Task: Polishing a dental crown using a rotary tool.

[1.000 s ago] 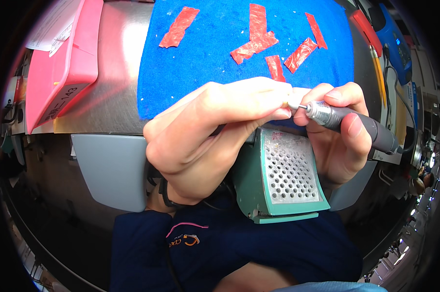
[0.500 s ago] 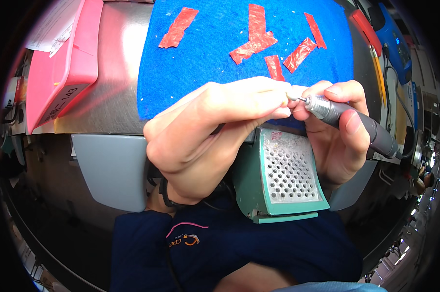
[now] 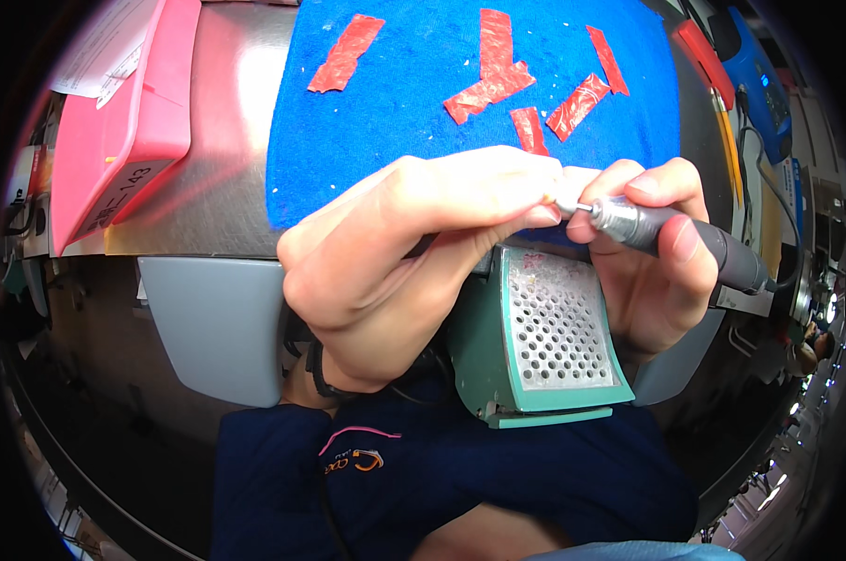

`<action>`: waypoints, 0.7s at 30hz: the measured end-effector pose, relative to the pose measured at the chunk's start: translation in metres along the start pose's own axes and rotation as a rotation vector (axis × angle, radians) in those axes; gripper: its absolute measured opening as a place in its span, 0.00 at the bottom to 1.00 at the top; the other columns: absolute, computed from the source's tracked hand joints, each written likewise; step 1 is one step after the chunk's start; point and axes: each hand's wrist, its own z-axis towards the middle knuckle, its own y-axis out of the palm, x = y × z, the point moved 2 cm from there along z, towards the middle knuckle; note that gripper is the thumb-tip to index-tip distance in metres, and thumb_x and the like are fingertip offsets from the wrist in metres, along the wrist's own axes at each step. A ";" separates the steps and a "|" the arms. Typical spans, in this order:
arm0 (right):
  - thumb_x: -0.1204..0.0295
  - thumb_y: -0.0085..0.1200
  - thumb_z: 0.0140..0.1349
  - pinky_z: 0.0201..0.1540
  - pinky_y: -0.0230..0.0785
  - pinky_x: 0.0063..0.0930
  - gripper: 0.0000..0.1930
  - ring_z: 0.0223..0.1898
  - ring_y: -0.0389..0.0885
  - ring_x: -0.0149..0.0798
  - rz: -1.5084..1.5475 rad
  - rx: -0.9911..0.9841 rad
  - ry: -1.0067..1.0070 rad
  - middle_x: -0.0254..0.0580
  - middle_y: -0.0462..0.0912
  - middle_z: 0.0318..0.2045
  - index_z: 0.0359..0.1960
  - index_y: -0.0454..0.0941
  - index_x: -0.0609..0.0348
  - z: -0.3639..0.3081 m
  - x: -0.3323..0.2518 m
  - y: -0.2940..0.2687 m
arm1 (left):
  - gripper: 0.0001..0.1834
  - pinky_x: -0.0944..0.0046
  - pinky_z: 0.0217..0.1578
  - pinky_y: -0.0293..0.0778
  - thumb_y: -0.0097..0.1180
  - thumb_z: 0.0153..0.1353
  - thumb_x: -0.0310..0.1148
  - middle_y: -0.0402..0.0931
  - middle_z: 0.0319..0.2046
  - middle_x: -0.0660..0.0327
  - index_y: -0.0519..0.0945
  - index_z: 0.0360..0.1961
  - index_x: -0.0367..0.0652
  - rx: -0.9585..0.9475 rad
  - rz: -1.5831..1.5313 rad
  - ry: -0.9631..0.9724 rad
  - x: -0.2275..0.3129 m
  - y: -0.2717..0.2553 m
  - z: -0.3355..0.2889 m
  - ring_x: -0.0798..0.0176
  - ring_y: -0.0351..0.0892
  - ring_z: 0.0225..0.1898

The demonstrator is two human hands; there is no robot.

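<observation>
My right hand (image 3: 655,280) grips a dark grey rotary handpiece (image 3: 741,265) with a silvery nose, its fingers and thumb wrapped round the body. A thin metal bit (image 3: 584,208) points left from the nose toward my left fingertips. Pinched between the thumb and fingers of my left hand (image 3: 385,243) is a tiny silvery piece (image 3: 565,198), mostly hidden by the fingers. The bit's end lies close beside this piece; whether they touch I cannot tell. Below both hands is a green box (image 3: 479,346) with a perforated metal top plate (image 3: 558,327).
Beyond my hands, a blue towel (image 3: 404,150) bears several red strips (image 3: 577,107). A pink bin (image 3: 151,122) holding papers stands on the metal bench (image 3: 231,122) at left. At right are a blue device (image 3: 764,89) with a cable and a yellow stick (image 3: 730,150).
The handpiece has shifted very slightly right and turned a little in my right hand. My left hand stays nearly in place, still pinching the tiny piece.
</observation>
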 end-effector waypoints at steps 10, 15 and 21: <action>0.62 0.43 0.71 0.59 0.63 0.48 0.18 0.49 0.74 0.52 -0.055 -0.029 -0.037 0.58 0.74 0.41 0.54 0.66 0.63 0.001 0.002 -0.004 | 0.18 0.62 0.42 0.84 0.64 0.51 0.10 0.82 0.39 0.43 0.74 0.42 0.29 -0.008 0.067 -0.072 0.004 0.001 0.000 0.57 0.85 0.39; 0.61 0.43 0.71 0.59 0.63 0.47 0.18 0.49 0.73 0.51 -0.042 -0.013 -0.026 0.59 0.73 0.42 0.54 0.65 0.62 0.000 0.000 -0.004 | 0.18 0.62 0.42 0.83 0.64 0.50 0.09 0.82 0.38 0.44 0.74 0.42 0.29 -0.012 0.064 -0.071 0.004 0.003 0.000 0.58 0.85 0.39; 0.62 0.43 0.71 0.58 0.63 0.47 0.18 0.49 0.73 0.51 -0.043 -0.021 -0.021 0.59 0.73 0.42 0.54 0.65 0.63 0.000 0.000 -0.004 | 0.16 0.59 0.44 0.83 0.64 0.49 0.08 0.82 0.37 0.44 0.75 0.39 0.28 0.030 0.020 -0.067 0.001 0.003 -0.005 0.56 0.85 0.39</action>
